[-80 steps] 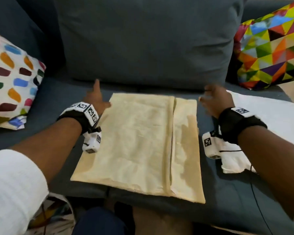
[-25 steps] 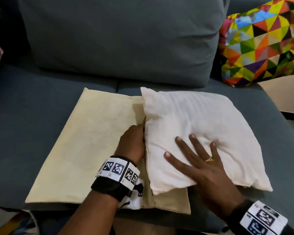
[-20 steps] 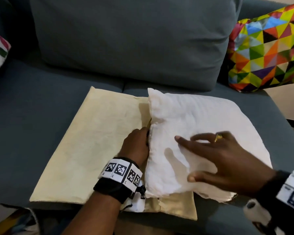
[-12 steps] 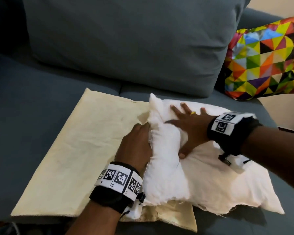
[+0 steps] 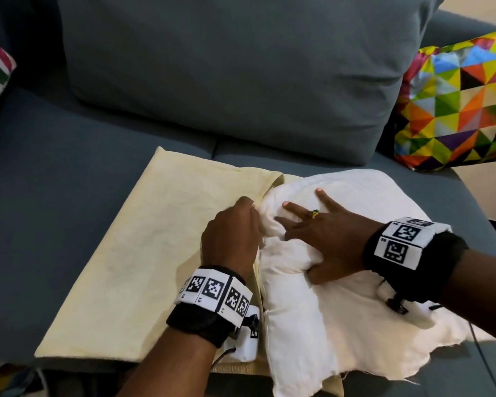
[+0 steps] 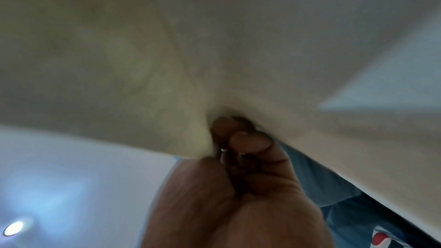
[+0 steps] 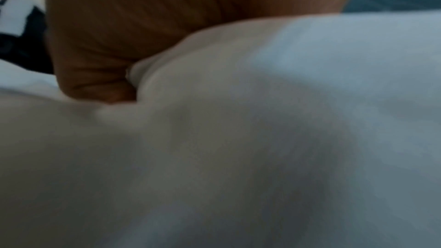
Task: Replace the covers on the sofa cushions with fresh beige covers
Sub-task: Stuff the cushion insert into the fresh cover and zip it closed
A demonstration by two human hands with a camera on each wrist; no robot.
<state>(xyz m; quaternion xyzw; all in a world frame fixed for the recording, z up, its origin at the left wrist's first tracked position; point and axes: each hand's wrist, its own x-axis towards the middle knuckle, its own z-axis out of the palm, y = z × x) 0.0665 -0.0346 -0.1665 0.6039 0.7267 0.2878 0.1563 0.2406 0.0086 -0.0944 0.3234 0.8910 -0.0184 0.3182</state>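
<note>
Stuffing step: left hand (image 5: pixel 229 239) pinches the beige cover (image 5: pixel 155 253) edge; right hand (image 5: pixel 324 239) (fingers spread flat) presses the white cushion (image 5: pixel 312 325) beside it; next, push it inside.

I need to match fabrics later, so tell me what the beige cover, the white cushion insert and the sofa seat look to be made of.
Beige cover: thin woven cloth, matte, likely cotton; it lies flat with soft creases.
White cushion insert: matte white fabric shell, soft filling; it dents under the right hand, edge frayed.
Sofa seat: matte blue-grey upholstery; weave too fine to tell.

beige cover (image 5: pixel 166 233): matt woven cloth | white cushion (image 5: pixel 341 316): soft cloth, frayed edge
</note>
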